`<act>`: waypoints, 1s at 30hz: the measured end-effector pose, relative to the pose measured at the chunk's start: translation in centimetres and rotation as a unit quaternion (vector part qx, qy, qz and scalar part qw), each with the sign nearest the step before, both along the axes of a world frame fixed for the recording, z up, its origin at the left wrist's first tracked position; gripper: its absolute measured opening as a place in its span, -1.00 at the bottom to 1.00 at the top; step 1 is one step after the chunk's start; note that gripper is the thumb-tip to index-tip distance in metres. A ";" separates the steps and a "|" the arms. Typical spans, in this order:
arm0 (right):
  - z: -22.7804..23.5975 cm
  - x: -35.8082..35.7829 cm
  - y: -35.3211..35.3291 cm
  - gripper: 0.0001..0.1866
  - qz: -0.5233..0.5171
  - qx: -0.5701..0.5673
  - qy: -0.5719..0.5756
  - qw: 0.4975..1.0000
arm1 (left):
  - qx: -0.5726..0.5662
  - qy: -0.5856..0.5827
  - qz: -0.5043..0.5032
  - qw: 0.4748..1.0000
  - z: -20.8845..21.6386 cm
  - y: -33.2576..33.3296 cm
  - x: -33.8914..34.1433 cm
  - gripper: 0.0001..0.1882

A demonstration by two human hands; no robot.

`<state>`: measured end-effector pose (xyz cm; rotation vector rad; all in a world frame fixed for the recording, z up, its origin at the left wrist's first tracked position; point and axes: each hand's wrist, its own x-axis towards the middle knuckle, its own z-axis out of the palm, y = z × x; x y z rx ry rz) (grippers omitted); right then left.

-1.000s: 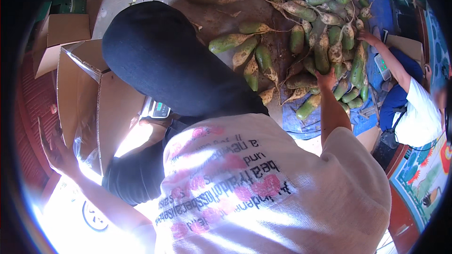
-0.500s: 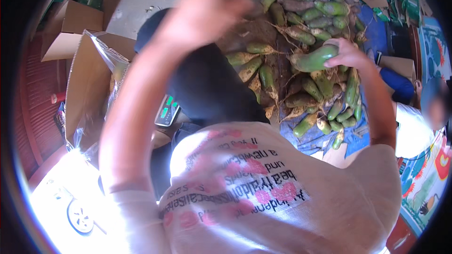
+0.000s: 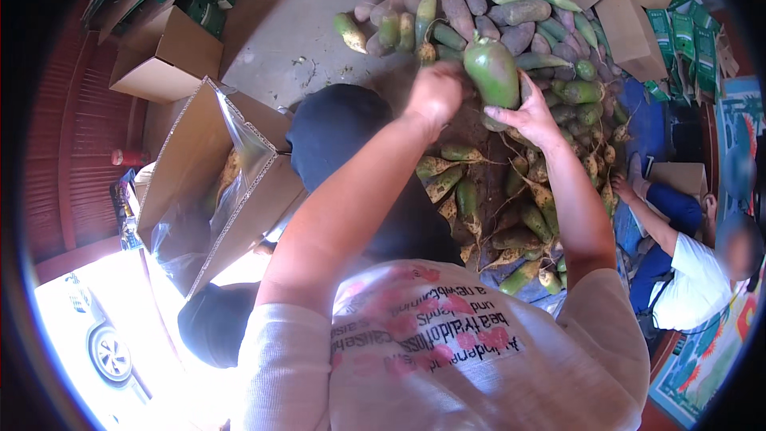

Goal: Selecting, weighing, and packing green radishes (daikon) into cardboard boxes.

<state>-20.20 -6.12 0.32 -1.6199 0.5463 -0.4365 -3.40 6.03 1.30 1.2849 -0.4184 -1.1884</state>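
Observation:
My right hand (image 3: 528, 114) is closed round the lower end of a big green radish (image 3: 491, 72), its fingers on the right side and thumb across the bottom. The radish stands upright with its stem end away from me. Just left of it my left hand (image 3: 436, 98) is curled and blurred; whatever it grips, if anything, is hidden. Green radishes with yellowed, rooty ends (image 3: 467, 203) lie heaped below and right of my hands. Beyond spreads a pile of greyish-purple and green radishes (image 3: 459, 12).
An open cardboard box (image 3: 179, 168) with a clear plastic liner stands at my left, another box (image 3: 167, 56) behind it. Flattened cardboard (image 3: 626, 24) and green packaging (image 3: 690, 48) lie at the far right. Another person (image 3: 694, 279) sits at the right, reaching toward the heap.
The radish has moved left and away in my right hand, and turned upright. My left hand has come down beside it. The view has shifted, showing more of the far pile.

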 end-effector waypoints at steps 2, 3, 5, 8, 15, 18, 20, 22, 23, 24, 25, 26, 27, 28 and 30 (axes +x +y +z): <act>1.0 0.5 -0.5 -0.12 0.015 -0.025 0.024 0.999 | 0.018 0.000 0.072 0.997 2.4 -0.4 3.0 -0.58; 1.1 0.5 -0.8 -0.09 0.002 -0.072 0.046 0.996 | 0.017 0.000 0.071 0.997 3.8 -0.6 3.2 -0.58; 1.7 0.3 -2.0 0.01 0.017 -0.181 0.096 0.979 | 0.163 -0.537 -0.081 0.824 8.0 0.1 2.9 -0.49; 3.2 2.2 -2.0 -0.01 0.015 -0.132 0.058 0.989 | 0.079 -0.557 -0.021 0.827 6.1 -1.5 5.2 -0.53; 6.6 5.2 -2.6 -0.11 0.024 -0.303 0.097 0.948 | -0.008 -0.581 0.062 0.812 6.4 -2.7 7.3 -0.65; 6.1 6.8 -3.2 -0.10 0.046 -0.508 0.224 0.830 | -0.014 -0.559 0.056 0.827 8.8 -3.8 7.4 -0.66; 4.2 6.8 -4.9 -0.09 0.079 -0.592 0.310 0.740 | -0.060 -0.450 0.061 0.889 11.1 -5.2 9.2 -0.66; -0.1 3.7 -9.9 -0.15 0.035 -0.320 0.275 0.906 | -0.019 -0.264 -0.055 0.963 14.5 -4.3 12.3 -0.43; 1.5 4.9 -8.3 -0.16 0.076 -0.177 0.191 0.963 | -0.037 -0.327 0.024 0.944 11.2 -3.3 16.0 -0.54; 2.0 5.6 -7.8 -0.16 0.085 -0.183 0.184 0.962 | -0.065 -0.385 0.097 0.915 6.9 -3.0 19.6 -0.60; 2.2 5.3 -8.1 -0.17 0.067 -0.072 0.138 0.986 | 0.040 -0.504 0.108 0.856 4.3 -1.9 22.1 -0.54; 2.5 5.1 -8.5 -0.18 0.048 0.041 0.090 0.994 | 0.145 -0.607 0.117 0.772 2.5 -0.6 24.1 -0.47; 3.0 5.0 -9.1 -0.23 0.069 0.085 0.099 0.989 | 0.184 -0.639 0.131 0.735 1.2 0.4 25.1 -0.59; 3.6 4.9 -9.7 -0.23 0.067 0.084 0.102 0.989 | 0.223 -0.667 0.143 0.696 0.3 1.5 25.4 -0.68; 4.2 3.8 -11.1 -0.29 0.158 0.259 0.049 0.952 | 0.257 -0.587 0.065 0.765 1.9 3.1 25.2 -0.62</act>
